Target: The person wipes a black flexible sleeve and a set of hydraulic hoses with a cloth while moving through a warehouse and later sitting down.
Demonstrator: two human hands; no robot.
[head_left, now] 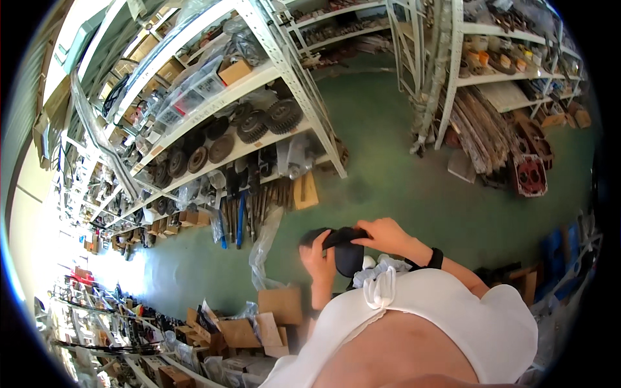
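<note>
Both hands are held out in front of my body, gripping a black, soft-looking item [345, 237] between them. Its exact kind does not show. My left hand [317, 260] is closed round its left end, fingers bent over the edge. At the right end, my right hand [387, 237] pinches it between thumb and fingers; a black band sits on that wrist. Just below the item is a dark rounded shape [349, 260], and I cannot tell if it belongs to it. Pale grey bunched cloth [383, 266] lies close to my white top.
Metal shelving [259, 81] with dark gears [283, 115] stands ahead on the left. More racks [498, 81] rise at the right, with long rusty bars [479, 132] and a red metal casting [532, 176] by them. Opened cardboard boxes [279, 305] sit at the lower left, on green floor [381, 187].
</note>
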